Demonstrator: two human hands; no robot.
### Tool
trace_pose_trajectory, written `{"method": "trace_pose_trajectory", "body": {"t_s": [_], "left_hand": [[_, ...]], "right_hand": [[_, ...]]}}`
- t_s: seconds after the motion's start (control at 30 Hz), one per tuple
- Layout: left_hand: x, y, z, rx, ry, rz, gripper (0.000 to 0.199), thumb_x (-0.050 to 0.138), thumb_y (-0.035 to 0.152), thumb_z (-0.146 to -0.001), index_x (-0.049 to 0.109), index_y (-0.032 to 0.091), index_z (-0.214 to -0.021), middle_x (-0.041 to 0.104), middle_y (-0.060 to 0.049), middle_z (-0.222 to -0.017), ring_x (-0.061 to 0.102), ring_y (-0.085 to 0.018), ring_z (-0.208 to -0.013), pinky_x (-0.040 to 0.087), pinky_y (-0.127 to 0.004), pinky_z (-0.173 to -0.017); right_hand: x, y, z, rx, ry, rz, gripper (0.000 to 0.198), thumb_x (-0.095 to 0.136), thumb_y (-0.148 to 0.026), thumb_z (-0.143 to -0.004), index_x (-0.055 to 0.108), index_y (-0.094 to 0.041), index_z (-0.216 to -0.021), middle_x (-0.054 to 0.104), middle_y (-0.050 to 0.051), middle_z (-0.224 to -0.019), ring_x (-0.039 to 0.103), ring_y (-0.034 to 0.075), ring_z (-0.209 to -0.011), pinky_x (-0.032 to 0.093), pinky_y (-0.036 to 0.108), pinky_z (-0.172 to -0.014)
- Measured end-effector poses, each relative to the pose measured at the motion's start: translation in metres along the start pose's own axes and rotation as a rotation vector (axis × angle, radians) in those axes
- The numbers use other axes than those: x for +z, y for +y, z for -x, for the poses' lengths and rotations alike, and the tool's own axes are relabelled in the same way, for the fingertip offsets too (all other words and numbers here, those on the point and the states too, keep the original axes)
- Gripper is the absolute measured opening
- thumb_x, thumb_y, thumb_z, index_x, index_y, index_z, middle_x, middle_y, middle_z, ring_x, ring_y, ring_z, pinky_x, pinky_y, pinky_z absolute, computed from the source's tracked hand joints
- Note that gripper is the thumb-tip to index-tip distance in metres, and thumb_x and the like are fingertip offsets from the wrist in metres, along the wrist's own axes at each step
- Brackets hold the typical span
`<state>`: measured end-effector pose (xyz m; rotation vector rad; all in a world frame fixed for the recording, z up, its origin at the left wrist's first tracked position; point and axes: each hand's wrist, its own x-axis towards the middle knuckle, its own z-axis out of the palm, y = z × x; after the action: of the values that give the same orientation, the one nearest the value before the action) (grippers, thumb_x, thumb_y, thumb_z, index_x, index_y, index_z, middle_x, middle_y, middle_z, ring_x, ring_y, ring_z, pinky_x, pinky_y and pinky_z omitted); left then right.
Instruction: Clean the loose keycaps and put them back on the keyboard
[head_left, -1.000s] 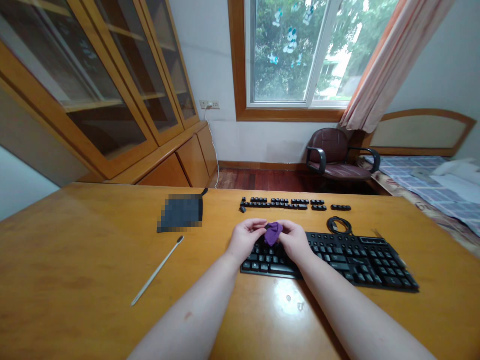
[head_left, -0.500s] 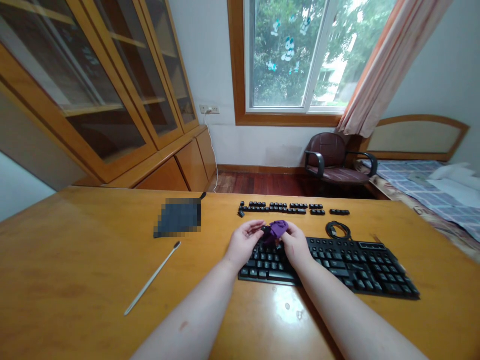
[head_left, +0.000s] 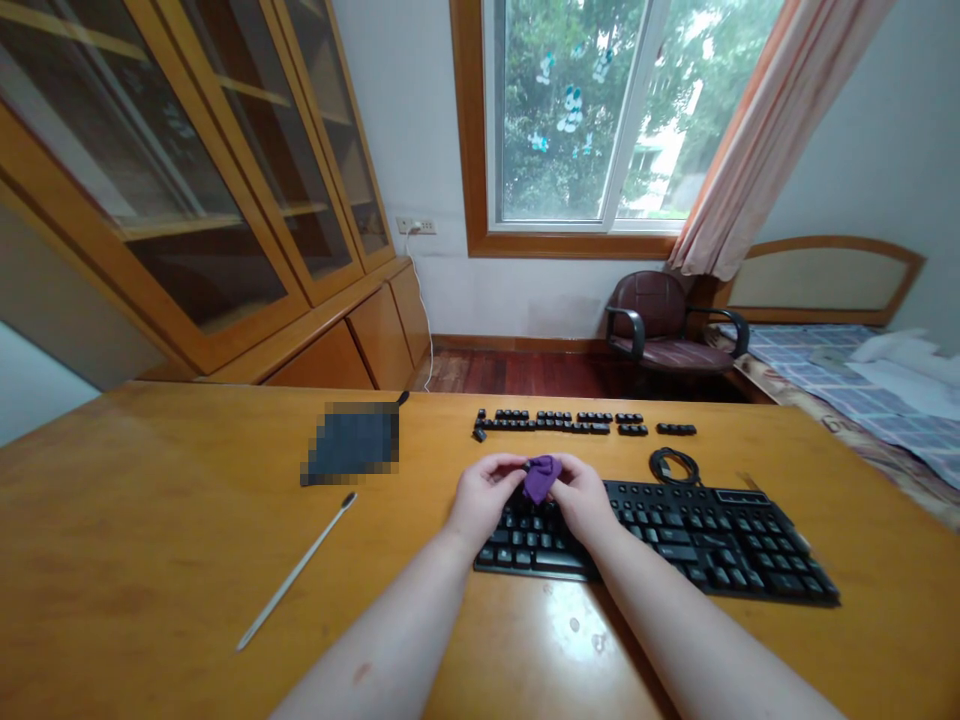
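Both hands meet above the left part of a black keyboard [head_left: 675, 530], whose top row lacks keycaps. My right hand [head_left: 583, 500] is closed on a small purple cloth [head_left: 541, 478], bunched between its fingers. My left hand [head_left: 484, 500] pinches a small black keycap [head_left: 527, 467], mostly covered by the cloth and fingers. Behind the keyboard, removed keycaps [head_left: 547, 424] stand in two rows, with one keycap [head_left: 479, 435] lying askew at the left end. The keyboard's coiled cable [head_left: 675, 466] lies near its back edge.
On the wooden desk [head_left: 150, 540], a long white-handled brush [head_left: 296, 575] lies to the left. Behind it is a dark, pixelated flat item [head_left: 352, 442]. Past the desk are a glass-door cabinet [head_left: 300, 250], an office chair [head_left: 660, 320] and a bed [head_left: 817, 350].
The hands have drawn closer together, and the purple cloth has shifted left over the keycap, which shows less now. The whole view has tilted slightly.
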<state>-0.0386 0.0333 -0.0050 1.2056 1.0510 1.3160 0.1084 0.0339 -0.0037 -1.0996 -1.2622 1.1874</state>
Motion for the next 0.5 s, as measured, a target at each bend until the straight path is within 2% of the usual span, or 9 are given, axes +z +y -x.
{"method": "trace_pose_trajectory", "body": {"t_s": [0.07,0.13,0.23,0.33,0.5], "left_hand": [[0.0001,0.0003,0.0001,-0.001,-0.003,0.022,0.015,0.069,0.020,-0.065,0.067,0.014,-0.079,0.070,-0.007,-0.085,0.065,-0.018,-0.083,0.050,-0.034,-0.085],[-0.0004,0.0005,0.0003,-0.025,-0.031,0.043,0.016,0.071,0.021,-0.063,0.066,0.014,-0.077,0.071,-0.006,-0.083,0.066,-0.018,-0.081,0.051,-0.034,-0.083],[-0.0022,0.0004,-0.0002,-0.076,-0.079,0.067,0.019,0.073,0.022,-0.061,0.066,0.014,-0.077,0.071,-0.006,-0.082,0.066,-0.018,-0.079,0.051,-0.034,-0.083],[-0.0035,-0.0006,-0.0018,-0.099,-0.108,0.116,0.025,0.073,0.022,-0.061,0.065,0.014,-0.083,0.071,-0.007,-0.086,0.066,-0.018,-0.084,0.050,-0.035,-0.085],[-0.0011,-0.0019,-0.0031,-0.093,-0.064,0.142,0.030,0.072,0.021,-0.062,0.062,0.014,-0.090,0.070,-0.009,-0.090,0.065,-0.020,-0.089,0.049,-0.036,-0.087]], "right_hand": [[-0.0003,-0.0016,-0.0007,-0.020,-0.018,-0.015,0.018,0.068,-0.021,-0.059,0.067,-0.018,-0.077,0.068,0.003,-0.078,0.060,0.018,-0.073,0.048,0.029,-0.070],[-0.0020,-0.0028,-0.0022,-0.016,-0.026,-0.018,0.017,0.071,-0.022,-0.056,0.066,-0.018,-0.072,0.067,0.002,-0.074,0.060,0.018,-0.072,0.048,0.030,-0.071],[-0.0062,-0.0034,-0.0044,0.007,-0.043,0.012,0.014,0.071,-0.023,-0.054,0.065,-0.018,-0.064,0.064,0.001,-0.067,0.058,0.017,-0.067,0.048,0.029,-0.067],[-0.0091,-0.0025,-0.0052,0.016,-0.070,0.027,0.010,0.068,-0.023,-0.057,0.065,-0.017,-0.065,0.063,0.000,-0.065,0.057,0.016,-0.065,0.047,0.027,-0.063],[-0.0058,0.0010,-0.0030,0.058,-0.068,-0.015,0.012,0.065,-0.021,-0.059,0.063,-0.018,-0.071,0.062,-0.001,-0.064,0.054,0.014,-0.059,0.045,0.025,-0.057]]}}
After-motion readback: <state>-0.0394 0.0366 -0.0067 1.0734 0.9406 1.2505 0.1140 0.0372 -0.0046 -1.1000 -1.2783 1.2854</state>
